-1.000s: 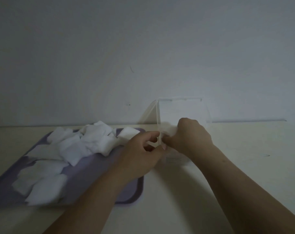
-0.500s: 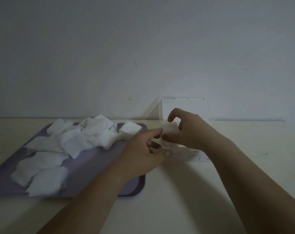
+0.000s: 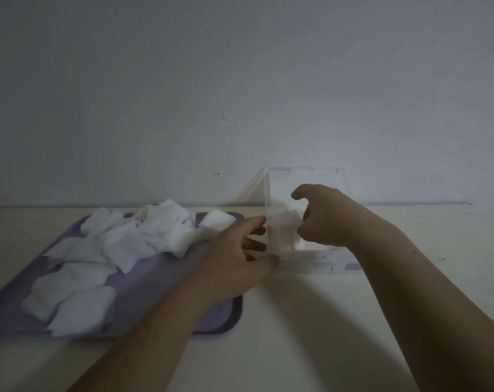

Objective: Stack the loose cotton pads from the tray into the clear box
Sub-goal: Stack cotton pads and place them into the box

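Left hand (image 3: 238,257) has released pad (image 3: 283,232); right hand (image 3: 326,219) holds it

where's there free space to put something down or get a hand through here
Bare table lies right of the clear box, and more in front of it down to the near edge. On the tray a purple strip is free beside the left hand. Crowded: the heaped cotton pads, and the box mouth, where the right hand holds one pad.

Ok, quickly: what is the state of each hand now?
Left hand: open, fingers beside the clear box.
Right hand: pinches a cotton pad.
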A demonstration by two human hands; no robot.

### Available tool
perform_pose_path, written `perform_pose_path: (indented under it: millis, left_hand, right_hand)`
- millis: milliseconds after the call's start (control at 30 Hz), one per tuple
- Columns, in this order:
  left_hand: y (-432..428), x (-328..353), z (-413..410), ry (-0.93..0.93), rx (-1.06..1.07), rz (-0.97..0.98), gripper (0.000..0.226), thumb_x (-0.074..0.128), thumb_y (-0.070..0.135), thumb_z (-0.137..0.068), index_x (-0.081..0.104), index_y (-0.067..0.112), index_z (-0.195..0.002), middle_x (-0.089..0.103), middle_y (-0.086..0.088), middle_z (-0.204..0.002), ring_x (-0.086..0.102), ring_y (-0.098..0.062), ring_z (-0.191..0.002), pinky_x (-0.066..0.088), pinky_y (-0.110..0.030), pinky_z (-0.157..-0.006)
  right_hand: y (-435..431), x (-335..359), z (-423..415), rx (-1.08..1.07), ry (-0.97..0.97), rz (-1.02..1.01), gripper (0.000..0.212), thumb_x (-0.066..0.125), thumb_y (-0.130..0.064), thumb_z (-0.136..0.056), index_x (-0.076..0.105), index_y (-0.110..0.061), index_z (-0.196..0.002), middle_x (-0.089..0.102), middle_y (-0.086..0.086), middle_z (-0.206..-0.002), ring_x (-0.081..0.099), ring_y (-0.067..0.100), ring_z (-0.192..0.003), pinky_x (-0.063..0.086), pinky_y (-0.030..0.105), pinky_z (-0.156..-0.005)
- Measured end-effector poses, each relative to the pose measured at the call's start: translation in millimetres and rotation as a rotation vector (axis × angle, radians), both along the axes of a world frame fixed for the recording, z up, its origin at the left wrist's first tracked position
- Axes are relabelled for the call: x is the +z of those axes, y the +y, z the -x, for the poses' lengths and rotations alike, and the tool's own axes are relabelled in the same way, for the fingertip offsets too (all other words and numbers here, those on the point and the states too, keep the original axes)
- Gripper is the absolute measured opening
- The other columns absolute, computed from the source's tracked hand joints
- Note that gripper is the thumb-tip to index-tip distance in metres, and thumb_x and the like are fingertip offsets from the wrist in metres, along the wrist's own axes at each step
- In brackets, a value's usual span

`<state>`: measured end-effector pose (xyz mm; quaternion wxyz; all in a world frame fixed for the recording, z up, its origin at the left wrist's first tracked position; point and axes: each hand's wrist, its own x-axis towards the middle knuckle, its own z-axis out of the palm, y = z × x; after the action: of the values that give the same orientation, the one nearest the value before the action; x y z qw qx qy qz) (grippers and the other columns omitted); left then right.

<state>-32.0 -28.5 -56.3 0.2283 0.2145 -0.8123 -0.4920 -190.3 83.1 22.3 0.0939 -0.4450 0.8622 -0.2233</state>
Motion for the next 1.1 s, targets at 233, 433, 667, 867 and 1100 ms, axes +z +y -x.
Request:
perform_pose_path:
  millis: [233, 433, 667, 867, 1100]
  left_hand:
    - [-30, 14, -7, -0.058, 0.357, 0.537, 0.042, 0.065, 0.015, -0.088, 0.064, 0.017, -0.13, 0.062, 0.001, -0.132, 0.063, -0.016, -0.117, 0.053, -0.032, -0.096]
    - [-60, -3, -7, -0.682, 0.171, 0.733, 0.069, 0.008, 0.049, -0.073, 0.056, 0.024, -0.117, 0.063, -0.007, -0.127, 0.061, -0.028, -0.12, 0.048, -0.037, -0.102]
    - [-49, 24, -53, -0.463, 0.131, 0.589, 0.035, 0.049, 0.036, -0.087, 0.067, 0.009, -0.076, 0.07, -0.008, -0.077, 0.066, -0.029, -0.076, 0.053, -0.045, -0.073]
    - [-48, 10, -97, -0.228, 0.217, 0.388, 0.008, 0.075, 0.033, -0.082, 0.069, 0.029, -0.083, 0.071, 0.01, -0.086, 0.066, -0.005, -0.083, 0.054, -0.029, -0.075]
    - [-35, 4, -100, -0.285, 0.174, 0.449, 0.043, 0.066, 0.055, -0.08, 0.061, 0.038, -0.12, 0.07, 0.014, -0.109, 0.065, -0.007, -0.099, 0.056, -0.037, -0.089]
  right_hand:
    - [-10, 0, -20, -0.008, 0.162, 0.283, 0.046, 0.06, -0.013, -0.088, 0.06, -0.025, -0.133, 0.067, -0.002, -0.113, 0.064, 0.018, -0.102, 0.056, 0.038, -0.092]
    - [-31, -19, -76, 0.263, -0.101, 0.359, 0.031, 0.056, -0.008, -0.086, 0.074, -0.02, -0.108, 0.073, -0.005, -0.091, 0.063, 0.005, -0.078, 0.04, 0.0, -0.064]
    - [-39, -50, -104, 0.238, -0.141, 0.414, 0.058, 0.05, -0.018, -0.081, 0.055, -0.015, -0.139, 0.056, 0.007, -0.139, 0.054, 0.024, -0.127, 0.043, 0.031, -0.105]
    - [-43, -75, -115, 0.26, -0.094, 0.285, 0.051, 0.052, -0.019, -0.094, 0.051, -0.016, -0.145, 0.057, 0.005, -0.147, 0.053, 0.023, -0.134, 0.037, 0.027, -0.109]
    - [-44, -88, -111, 0.18, -0.072, 0.324, 0.05, 0.046, -0.03, -0.084, 0.064, -0.021, -0.129, 0.074, 0.001, -0.118, 0.06, 0.016, -0.11, 0.042, 0.047, -0.11]
